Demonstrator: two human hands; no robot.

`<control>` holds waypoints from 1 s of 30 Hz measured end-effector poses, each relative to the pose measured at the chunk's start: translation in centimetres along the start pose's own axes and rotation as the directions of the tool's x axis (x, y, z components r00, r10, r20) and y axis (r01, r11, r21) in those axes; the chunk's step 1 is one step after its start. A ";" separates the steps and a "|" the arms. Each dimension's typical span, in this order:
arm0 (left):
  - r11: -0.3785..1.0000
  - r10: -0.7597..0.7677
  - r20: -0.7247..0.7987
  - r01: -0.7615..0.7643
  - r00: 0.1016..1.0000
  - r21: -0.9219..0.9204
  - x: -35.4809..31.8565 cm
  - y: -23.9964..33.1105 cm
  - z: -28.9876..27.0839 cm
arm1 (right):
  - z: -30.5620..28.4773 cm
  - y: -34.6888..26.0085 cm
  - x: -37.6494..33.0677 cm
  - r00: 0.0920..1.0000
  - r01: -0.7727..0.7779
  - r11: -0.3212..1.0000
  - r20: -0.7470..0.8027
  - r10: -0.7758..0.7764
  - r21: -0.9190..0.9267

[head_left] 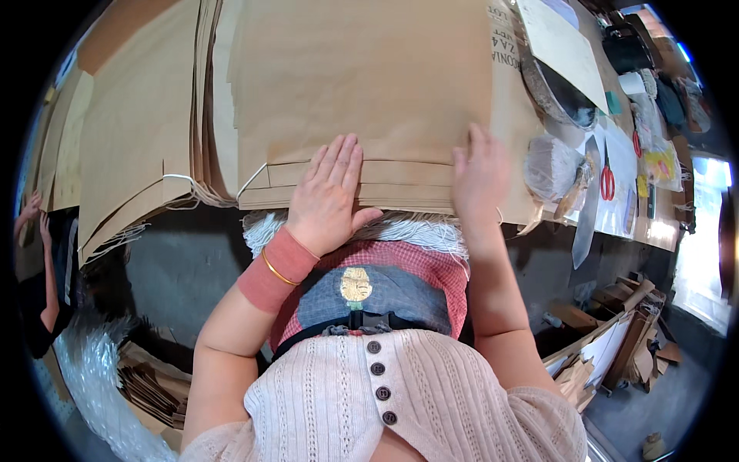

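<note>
A: Where's the main stack?
B: Flat brown kraft-paper stack point(362, 92), upper ctr of frame, w/ creases along its lower edge. Short white cord point(252, 179) at its lower-L corner.

A: L hand?
B: Person's left hand point(327, 196), approx ctr of frame, lies palm down on the stack's lower edge. Fingers straight & together, thumb out to the R; nothing gripped.

A: R hand?
B: Person's right hand point(481, 179), R of ctr, at the stack's lower-R part. Motion-blurred, fingers pointing up; can't tell if they pinch paper or just rest on it.

A: What's nearby?
B: 2nd stack of brown kraft paper point(142, 115), upper L, w/ white cord at its lower edge too. Bundle of loose white strings point(419, 229) just below the main stack, mid-frame, above the lap.

A: R side of frame?
B: Red-handled metal scissors point(607, 183) on the table, upper R. Rounded whitish bundle point(550, 169) btwn them & the R hand.

A: Anyone else?
B: Co-worker's bare forearm point(48, 277), far L edge.
</note>
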State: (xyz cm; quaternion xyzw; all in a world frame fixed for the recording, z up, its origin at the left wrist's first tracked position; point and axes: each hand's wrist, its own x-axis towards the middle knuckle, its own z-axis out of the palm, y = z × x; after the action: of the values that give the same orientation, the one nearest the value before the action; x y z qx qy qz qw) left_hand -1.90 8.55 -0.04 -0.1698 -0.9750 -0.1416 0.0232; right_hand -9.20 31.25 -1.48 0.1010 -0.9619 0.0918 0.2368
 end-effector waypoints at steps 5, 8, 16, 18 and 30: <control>0.996 -0.072 0.006 0.071 0.997 0.056 -0.3 -0.9 -0.3 | -1.3 -7.4 -2.0 0.839 0.270 0.844 0.317 -0.442 0.463; 0.942 -0.332 0.124 0.335 0.935 -0.003 -1.8 -3.8 -2.3 | -2.3 -4.7 -2.0 0.888 0.072 0.959 0.420 -0.187 0.276; 0.964 -0.266 -0.105 0.263 0.958 -0.037 -3.4 -7.3 -1.1 | 0.6 3.3 -3.4 0.976 -0.200 0.979 0.094 0.197 0.028; 0.954 -0.294 -0.142 0.282 0.945 -0.103 -3.5 -7.6 -0.8 | -0.8 2.3 -2.2 0.985 -0.170 0.983 0.050 0.167 0.068; 0.592 -0.541 -0.198 0.203 0.818 -0.780 -7.3 -6.8 -5.5 | -5.0 5.3 -2.8 0.835 -0.530 0.541 0.513 0.198 0.653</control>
State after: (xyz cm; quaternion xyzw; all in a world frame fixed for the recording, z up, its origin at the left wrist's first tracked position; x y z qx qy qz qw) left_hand 2.61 -1.54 2.72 0.0829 -0.8200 -0.5512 0.1296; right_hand -5.81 37.93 0.88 0.0014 -0.8514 0.5225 -0.0459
